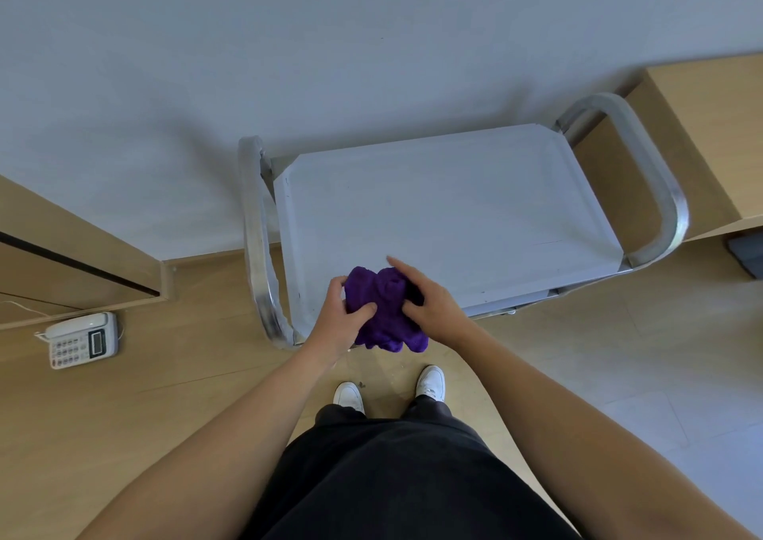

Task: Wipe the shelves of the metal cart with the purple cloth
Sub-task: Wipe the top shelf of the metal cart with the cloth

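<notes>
The metal cart (454, 209) stands against the white wall, its grey top shelf bare and a curved tubular handle at each end. A crumpled purple cloth (382, 312) hangs over the shelf's near left corner, held between both hands. My left hand (336, 318) grips the cloth's left side, thumb pressed into the fabric. My right hand (429, 298) holds the right side, its fingers curled over the top of the bundle. The cart's lower shelves are hidden beneath the top one.
A white desk telephone (80, 339) lies on the wooden floor to the left. A wooden cabinet (66, 250) stands at the left and a wooden desk (702, 134) at the right, close to the cart's right handle. My white shoes are just in front of the cart.
</notes>
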`<state>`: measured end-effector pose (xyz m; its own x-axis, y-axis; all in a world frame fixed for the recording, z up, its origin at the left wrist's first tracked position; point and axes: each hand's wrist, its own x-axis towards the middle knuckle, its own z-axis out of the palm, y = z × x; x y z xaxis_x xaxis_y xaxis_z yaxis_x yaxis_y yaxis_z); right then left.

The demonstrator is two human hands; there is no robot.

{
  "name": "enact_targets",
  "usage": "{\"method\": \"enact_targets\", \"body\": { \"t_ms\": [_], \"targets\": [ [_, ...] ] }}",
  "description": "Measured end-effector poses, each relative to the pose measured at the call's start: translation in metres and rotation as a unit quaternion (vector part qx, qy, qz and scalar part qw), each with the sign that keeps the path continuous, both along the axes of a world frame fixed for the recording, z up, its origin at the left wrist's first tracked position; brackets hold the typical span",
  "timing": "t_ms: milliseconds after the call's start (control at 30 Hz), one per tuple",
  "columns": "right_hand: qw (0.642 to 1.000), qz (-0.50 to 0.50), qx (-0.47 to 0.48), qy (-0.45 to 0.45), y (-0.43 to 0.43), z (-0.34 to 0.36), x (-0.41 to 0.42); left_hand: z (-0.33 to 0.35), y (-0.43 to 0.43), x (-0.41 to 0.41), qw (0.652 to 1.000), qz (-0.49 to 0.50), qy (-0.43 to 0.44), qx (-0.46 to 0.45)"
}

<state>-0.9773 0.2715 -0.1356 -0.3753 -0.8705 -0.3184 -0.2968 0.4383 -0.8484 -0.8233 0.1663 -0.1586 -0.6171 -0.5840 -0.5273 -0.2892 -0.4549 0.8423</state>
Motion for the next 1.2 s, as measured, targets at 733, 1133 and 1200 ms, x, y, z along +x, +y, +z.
{"method": "enact_targets", "body": {
  "t_ms": [733,1133,1200],
  "targets": [
    [0.978,-0.130,0.163,0.028,-0.009,-0.005,-0.003,0.006,0.002,-0.004,0.948,-0.021,-0.144,-0.282],
    [0.927,-0.229,0.034,-0.294,0.007,-0.009,0.015,0.015,0.027,-0.004,0.959,-0.119,-0.060,-0.249],
    [0.913,-0.233,0.019,-0.334,0.015,-0.009,0.012,0.012,0.026,-0.001,0.943,-0.074,-0.109,-0.307]
  ]
}}
